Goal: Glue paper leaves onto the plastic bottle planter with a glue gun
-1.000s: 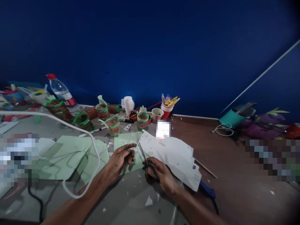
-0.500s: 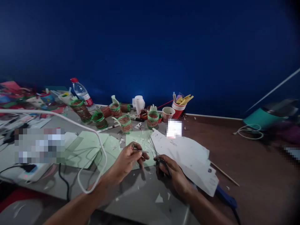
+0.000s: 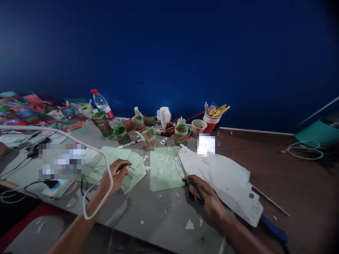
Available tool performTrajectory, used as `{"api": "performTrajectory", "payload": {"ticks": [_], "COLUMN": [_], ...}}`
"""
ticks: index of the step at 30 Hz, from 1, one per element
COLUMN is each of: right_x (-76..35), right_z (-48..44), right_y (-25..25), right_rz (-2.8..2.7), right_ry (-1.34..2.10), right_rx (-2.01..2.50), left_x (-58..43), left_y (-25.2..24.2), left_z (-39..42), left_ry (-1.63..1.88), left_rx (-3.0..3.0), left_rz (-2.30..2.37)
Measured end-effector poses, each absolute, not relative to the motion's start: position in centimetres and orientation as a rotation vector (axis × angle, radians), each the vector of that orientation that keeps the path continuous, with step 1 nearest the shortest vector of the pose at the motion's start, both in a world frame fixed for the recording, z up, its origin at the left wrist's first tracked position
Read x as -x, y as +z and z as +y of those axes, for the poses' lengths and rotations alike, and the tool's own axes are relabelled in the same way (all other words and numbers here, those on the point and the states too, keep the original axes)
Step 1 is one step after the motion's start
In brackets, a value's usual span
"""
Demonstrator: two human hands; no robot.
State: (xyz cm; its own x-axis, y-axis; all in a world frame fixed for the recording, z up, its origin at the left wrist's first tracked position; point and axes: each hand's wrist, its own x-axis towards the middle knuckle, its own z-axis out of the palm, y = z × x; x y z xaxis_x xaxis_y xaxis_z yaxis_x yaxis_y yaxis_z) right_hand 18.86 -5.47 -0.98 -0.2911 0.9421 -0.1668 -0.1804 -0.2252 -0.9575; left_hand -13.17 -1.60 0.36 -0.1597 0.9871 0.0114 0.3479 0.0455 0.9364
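Mind the large white sheet (image 3: 219,176) just right of the blades, and make any snip over the middle green sheet (image 3: 159,184), which catches the pale scraps (image 3: 161,171). The scissors (image 3: 186,179) point far and slightly left, blades looking nearly together; open them clear of the paper first. Pinch the thin pale sliver (image 3: 131,168) near one end, fingertips off the cutting line. Your right hand (image 3: 202,194) curls around the black handles. Your left hand (image 3: 116,175) hangs well apart, over the left green sheet (image 3: 137,176), thumb and finger closed on what looks like that sliver.
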Motion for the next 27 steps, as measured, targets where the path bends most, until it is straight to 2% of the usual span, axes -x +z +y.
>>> {"api": "performTrajectory", "payload": {"ticks": [5,8,18,27], "right_x": [-18.8,-18.8,-18.7,-18.7], "right_z": [-5.6,-5.6,-5.6,-5.6], "right_y": [-0.9,-0.8,-0.2,-0.2], "right_rz": [-1.135,-1.119,-1.091,-1.102], "right_ry": [1.66,1.686,1.719,1.701], "right_rx": [1.044,1.041,1.023,0.995], "left_x": [12.3,12.2,12.7,13.3], "left_y": [-0.4,-1.0,-1.7,-1.9], "left_z": [-0.9,-0.4,0.2,0.2], "left_ry": [0.872,0.745,0.617,0.784], "left_rx": [-2.008,-2.157,-2.28,-2.293], "left_rz": [1.736,1.775,1.993,2.075]}}
